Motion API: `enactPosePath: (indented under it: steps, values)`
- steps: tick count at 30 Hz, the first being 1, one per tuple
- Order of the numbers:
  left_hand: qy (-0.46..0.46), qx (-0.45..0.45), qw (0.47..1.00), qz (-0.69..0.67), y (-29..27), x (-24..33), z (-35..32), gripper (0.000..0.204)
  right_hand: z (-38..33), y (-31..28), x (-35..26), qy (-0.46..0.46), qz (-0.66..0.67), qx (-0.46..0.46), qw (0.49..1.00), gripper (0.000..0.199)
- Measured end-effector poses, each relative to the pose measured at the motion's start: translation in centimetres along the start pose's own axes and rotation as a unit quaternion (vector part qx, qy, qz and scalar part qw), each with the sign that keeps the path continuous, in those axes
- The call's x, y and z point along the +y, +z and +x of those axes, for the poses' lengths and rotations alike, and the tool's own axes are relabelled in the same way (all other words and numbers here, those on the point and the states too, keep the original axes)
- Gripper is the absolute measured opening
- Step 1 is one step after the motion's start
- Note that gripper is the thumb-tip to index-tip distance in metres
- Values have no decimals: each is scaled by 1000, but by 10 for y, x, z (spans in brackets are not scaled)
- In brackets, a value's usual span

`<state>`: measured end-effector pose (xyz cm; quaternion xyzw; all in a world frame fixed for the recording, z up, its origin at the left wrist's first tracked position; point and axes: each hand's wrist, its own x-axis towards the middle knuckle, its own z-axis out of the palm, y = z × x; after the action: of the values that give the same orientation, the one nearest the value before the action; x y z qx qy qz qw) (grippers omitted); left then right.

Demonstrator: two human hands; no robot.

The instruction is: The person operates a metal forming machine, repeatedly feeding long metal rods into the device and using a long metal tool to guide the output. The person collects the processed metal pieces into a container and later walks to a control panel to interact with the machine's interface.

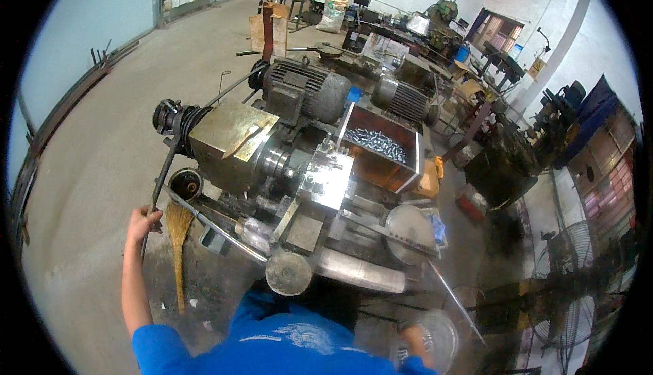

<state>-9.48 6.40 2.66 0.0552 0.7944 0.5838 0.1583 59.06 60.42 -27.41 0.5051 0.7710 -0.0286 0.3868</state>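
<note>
My left hand [144, 224] is closed round a long dark lever [163, 174], which slants up beside the machine's headstock [235, 137]. Low at the right, my right hand [412, 337] is at a round, pale tub [445, 337] with small shiny metal pieces in it; its fingers are blurred and partly hidden. Between my hands stands the greasy metal machine, with a bright metal block [328, 179] at its middle and a round grey disc [288, 273] close to my body. Behind the block, an open box [381, 171] holds many small shiny metal parts.
A straw broom [178, 239] lies left of the machine. Large motors [306, 89] sit behind it. A thin bar [456, 303] sticks out at the right, near a fan [575, 307]. Long metal bars [64, 110] lie along the left wall. More machines stand farther back.
</note>
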Motion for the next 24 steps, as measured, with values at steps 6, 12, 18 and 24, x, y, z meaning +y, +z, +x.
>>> enactPosePath:
  steps: [6,12,18,24]
  values:
    - [-28,5,999,-29,2,-20,6,22,52,75,68,-77,-74,175,979,21]
    - [-19,-1,1000,-18,-4,-12,2,22,-28,0,2,-30,10,93,995,30]
    - [-8,3,1000,-9,1,-18,5,21,-38,-9,-7,-6,97,101,990,40]
    - [-14,-6,1000,-10,-3,-21,9,21,0,28,5,16,73,68,995,65]
